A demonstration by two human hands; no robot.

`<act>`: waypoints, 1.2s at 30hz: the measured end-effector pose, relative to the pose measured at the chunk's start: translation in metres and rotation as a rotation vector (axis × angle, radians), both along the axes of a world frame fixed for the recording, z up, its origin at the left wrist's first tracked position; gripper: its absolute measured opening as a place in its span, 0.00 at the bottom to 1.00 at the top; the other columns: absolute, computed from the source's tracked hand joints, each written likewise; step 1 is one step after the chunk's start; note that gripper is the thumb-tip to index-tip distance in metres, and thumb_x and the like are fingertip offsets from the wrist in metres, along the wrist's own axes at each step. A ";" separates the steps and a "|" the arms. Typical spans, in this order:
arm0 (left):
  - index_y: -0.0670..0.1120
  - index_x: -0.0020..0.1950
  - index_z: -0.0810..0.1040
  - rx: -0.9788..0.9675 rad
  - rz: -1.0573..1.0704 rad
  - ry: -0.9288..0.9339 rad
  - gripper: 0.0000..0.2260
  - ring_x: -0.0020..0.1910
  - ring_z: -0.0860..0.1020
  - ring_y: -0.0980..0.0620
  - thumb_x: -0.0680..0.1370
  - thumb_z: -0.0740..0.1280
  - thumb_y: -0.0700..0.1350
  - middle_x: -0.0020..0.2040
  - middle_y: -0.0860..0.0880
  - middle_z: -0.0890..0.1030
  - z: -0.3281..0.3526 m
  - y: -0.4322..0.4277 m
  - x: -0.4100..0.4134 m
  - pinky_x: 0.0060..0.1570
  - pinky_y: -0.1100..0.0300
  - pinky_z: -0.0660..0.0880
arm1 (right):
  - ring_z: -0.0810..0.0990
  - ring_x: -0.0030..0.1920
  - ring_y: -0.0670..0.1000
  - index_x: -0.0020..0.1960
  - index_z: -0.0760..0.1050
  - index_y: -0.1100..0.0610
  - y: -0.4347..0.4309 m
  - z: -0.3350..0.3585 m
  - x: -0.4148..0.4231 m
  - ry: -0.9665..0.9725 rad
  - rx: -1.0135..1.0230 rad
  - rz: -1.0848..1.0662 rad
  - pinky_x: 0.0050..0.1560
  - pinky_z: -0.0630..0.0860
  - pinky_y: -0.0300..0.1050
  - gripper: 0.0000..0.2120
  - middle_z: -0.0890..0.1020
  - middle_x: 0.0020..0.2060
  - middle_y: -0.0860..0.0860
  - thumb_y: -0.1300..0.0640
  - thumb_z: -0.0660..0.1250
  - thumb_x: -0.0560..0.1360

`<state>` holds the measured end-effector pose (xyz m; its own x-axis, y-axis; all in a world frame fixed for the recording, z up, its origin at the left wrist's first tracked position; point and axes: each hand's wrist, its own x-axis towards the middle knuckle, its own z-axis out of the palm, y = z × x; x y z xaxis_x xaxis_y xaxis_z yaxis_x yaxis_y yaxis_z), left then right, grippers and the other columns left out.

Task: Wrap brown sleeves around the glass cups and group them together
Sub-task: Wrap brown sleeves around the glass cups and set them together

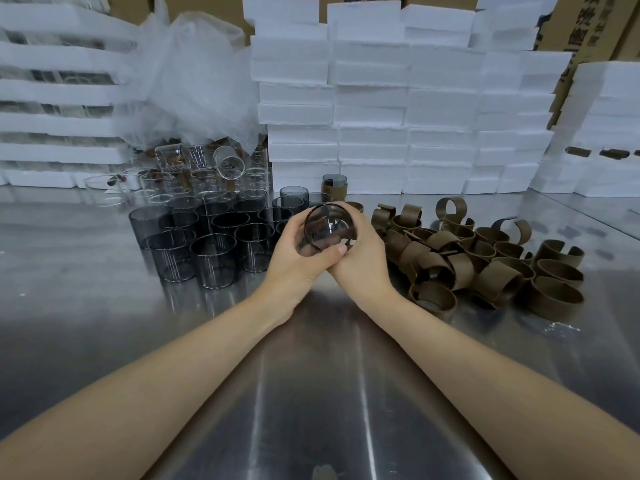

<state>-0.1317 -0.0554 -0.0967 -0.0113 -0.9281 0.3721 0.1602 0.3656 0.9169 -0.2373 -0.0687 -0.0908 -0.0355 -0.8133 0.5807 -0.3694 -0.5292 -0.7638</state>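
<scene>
Centre frame: left hand (298,252) and right hand (363,261) both curled round one smoky glass cup (329,225), mouth toward camera, above steel table (311,375). Brown sleeve (354,231) apparently round it; seam hidden by fingers.
Done: one sleeved cup (334,189) standing behind hands.
Outstanding: bare cups (207,237) clustered left of centre; loose sleeves (485,261) heaped right.
Judged early stage.

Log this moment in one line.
step: sleeving | left hand: grips glass cup | right hand: holds brown sleeve on it | done: one sleeved cup behind
</scene>
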 end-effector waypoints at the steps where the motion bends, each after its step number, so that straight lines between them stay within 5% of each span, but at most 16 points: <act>1: 0.41 0.70 0.70 0.006 -0.002 0.002 0.27 0.53 0.81 0.63 0.73 0.71 0.30 0.61 0.47 0.79 0.000 0.000 0.000 0.50 0.70 0.75 | 0.77 0.57 0.42 0.57 0.74 0.47 -0.001 0.001 0.000 -0.029 0.031 0.000 0.61 0.73 0.37 0.19 0.79 0.55 0.45 0.61 0.70 0.70; 8: 0.43 0.72 0.70 0.041 -0.057 0.029 0.24 0.65 0.77 0.47 0.77 0.66 0.32 0.66 0.43 0.78 0.000 -0.003 0.002 0.63 0.50 0.75 | 0.80 0.55 0.44 0.62 0.76 0.53 0.000 0.002 -0.005 -0.216 0.106 0.029 0.59 0.76 0.41 0.26 0.82 0.53 0.46 0.69 0.71 0.66; 16: 0.44 0.70 0.74 0.108 -0.047 0.123 0.19 0.62 0.79 0.44 0.80 0.60 0.34 0.61 0.43 0.81 0.002 -0.007 0.003 0.62 0.49 0.76 | 0.81 0.54 0.43 0.64 0.75 0.56 -0.004 -0.002 -0.007 -0.252 0.107 0.076 0.56 0.77 0.39 0.32 0.83 0.52 0.47 0.72 0.71 0.62; 19: 0.48 0.65 0.76 0.109 -0.034 0.157 0.15 0.60 0.80 0.46 0.81 0.60 0.36 0.60 0.44 0.82 0.005 -0.004 0.002 0.58 0.54 0.78 | 0.80 0.57 0.47 0.66 0.73 0.58 -0.005 -0.004 -0.006 -0.254 0.091 0.094 0.60 0.77 0.45 0.33 0.82 0.56 0.51 0.73 0.71 0.63; 22: 0.47 0.63 0.77 0.052 0.015 0.137 0.12 0.59 0.81 0.46 0.82 0.60 0.39 0.60 0.43 0.82 0.005 -0.002 0.000 0.54 0.59 0.80 | 0.80 0.57 0.47 0.64 0.73 0.57 -0.003 -0.003 -0.005 -0.260 0.053 0.128 0.57 0.77 0.40 0.32 0.81 0.56 0.52 0.74 0.71 0.62; 25: 0.42 0.67 0.75 -0.070 0.059 0.043 0.16 0.62 0.79 0.46 0.82 0.59 0.47 0.62 0.42 0.80 0.004 0.003 -0.002 0.62 0.55 0.76 | 0.79 0.56 0.47 0.62 0.72 0.57 0.001 0.000 -0.003 -0.276 0.015 0.148 0.57 0.76 0.37 0.32 0.80 0.56 0.53 0.71 0.69 0.60; 28: 0.51 0.67 0.74 -0.157 0.166 -0.145 0.19 0.71 0.70 0.53 0.82 0.53 0.54 0.69 0.47 0.74 0.004 0.001 0.001 0.73 0.56 0.64 | 0.79 0.56 0.47 0.63 0.70 0.62 0.002 0.001 -0.004 -0.328 0.087 0.221 0.58 0.75 0.38 0.31 0.79 0.57 0.56 0.76 0.72 0.63; 32: 0.54 0.70 0.71 -0.166 0.174 -0.246 0.19 0.75 0.63 0.54 0.83 0.50 0.54 0.73 0.48 0.69 0.002 -0.002 0.007 0.76 0.50 0.59 | 0.78 0.61 0.56 0.68 0.70 0.62 0.005 0.001 -0.001 -0.543 0.351 0.423 0.64 0.75 0.51 0.25 0.79 0.61 0.60 0.62 0.72 0.72; 36: 0.52 0.72 0.70 -0.151 0.066 -0.211 0.23 0.72 0.68 0.54 0.78 0.63 0.58 0.72 0.50 0.72 0.004 0.004 0.004 0.74 0.49 0.63 | 0.77 0.64 0.57 0.63 0.76 0.58 0.006 0.001 -0.002 -0.810 0.627 0.688 0.65 0.73 0.51 0.25 0.80 0.59 0.58 0.41 0.64 0.75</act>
